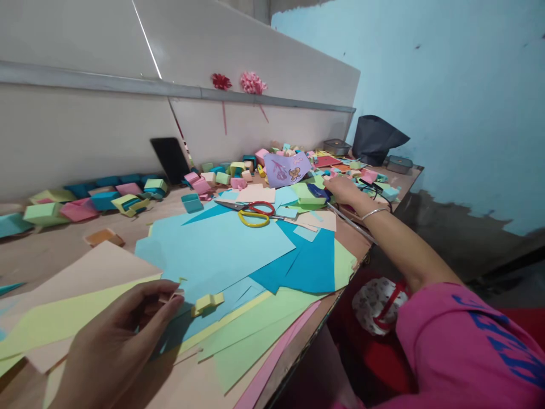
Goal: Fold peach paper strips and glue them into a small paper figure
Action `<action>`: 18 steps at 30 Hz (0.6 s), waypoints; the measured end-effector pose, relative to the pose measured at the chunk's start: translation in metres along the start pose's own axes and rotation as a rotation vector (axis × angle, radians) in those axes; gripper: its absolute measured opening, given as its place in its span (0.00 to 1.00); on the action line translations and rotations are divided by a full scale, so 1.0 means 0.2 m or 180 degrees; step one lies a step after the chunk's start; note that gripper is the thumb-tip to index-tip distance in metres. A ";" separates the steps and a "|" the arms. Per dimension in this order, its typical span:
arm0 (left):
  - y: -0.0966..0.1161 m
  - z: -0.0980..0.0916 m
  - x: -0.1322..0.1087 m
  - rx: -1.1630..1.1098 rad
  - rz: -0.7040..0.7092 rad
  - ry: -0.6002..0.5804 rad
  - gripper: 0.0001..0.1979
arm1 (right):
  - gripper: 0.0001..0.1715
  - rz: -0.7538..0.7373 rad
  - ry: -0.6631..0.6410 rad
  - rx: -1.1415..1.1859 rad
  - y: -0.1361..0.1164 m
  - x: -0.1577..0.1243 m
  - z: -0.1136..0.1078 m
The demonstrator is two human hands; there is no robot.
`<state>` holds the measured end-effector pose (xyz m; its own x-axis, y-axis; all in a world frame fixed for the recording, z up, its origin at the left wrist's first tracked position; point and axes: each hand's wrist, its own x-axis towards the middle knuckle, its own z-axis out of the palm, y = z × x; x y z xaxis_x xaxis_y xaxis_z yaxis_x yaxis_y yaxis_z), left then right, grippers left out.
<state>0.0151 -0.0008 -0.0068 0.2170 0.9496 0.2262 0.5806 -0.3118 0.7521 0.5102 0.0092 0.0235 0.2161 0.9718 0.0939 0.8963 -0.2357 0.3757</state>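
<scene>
My left hand (123, 329) is at the lower left, thumb and fingers pinched on a small pale pink folded paper piece (171, 296). Just right of its fingertips lies a small yellow folded paper piece (207, 304) on light blue paper (213, 244). My right hand (344, 190) reaches far to the right with its fingers curled at a dark blue tool, seemingly a glue gun (318, 193); the hand partly hides it. A pale rod (351, 224) runs below that hand. Scissors (251, 213) with red and yellow handles lie between the hands.
Folded paper boxes (80, 207) line the back of the table (63, 244). A dark phone (170, 159) leans against the panel. A purple patterned sheet (287, 169) stands behind the scissors. Coloured sheets (251, 346) overlap near the front edge. A black bag (377, 139) is at the far right.
</scene>
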 end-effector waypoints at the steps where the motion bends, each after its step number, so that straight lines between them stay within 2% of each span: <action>1: 0.00 0.00 0.01 -0.0023 -0.0022 -0.0018 0.14 | 0.17 0.0006 0.0081 0.0027 0.01 -0.01 -0.01; 4: -0.03 0.00 0.02 -0.0022 -0.0071 -0.0093 0.15 | 0.19 0.0114 0.0345 0.0155 0.03 -0.03 -0.02; 9: -0.06 0.00 0.03 -0.0002 -0.0018 -0.0264 0.14 | 0.23 0.0557 0.0860 0.0623 0.11 -0.05 -0.06; 14: -0.05 0.00 0.02 0.0039 -0.0047 -0.0191 0.15 | 0.24 0.0738 0.1202 0.1583 0.17 -0.07 -0.14; 18: -0.03 0.01 0.00 -0.0250 -0.0041 -0.0084 0.13 | 0.28 0.0525 0.1315 0.2614 0.10 -0.12 -0.21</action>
<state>0.0141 0.0017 -0.0119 0.2311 0.9521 0.2005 0.5203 -0.2951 0.8014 0.5070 -0.0186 0.0674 0.3514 0.8111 0.4676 0.8935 -0.1414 -0.4262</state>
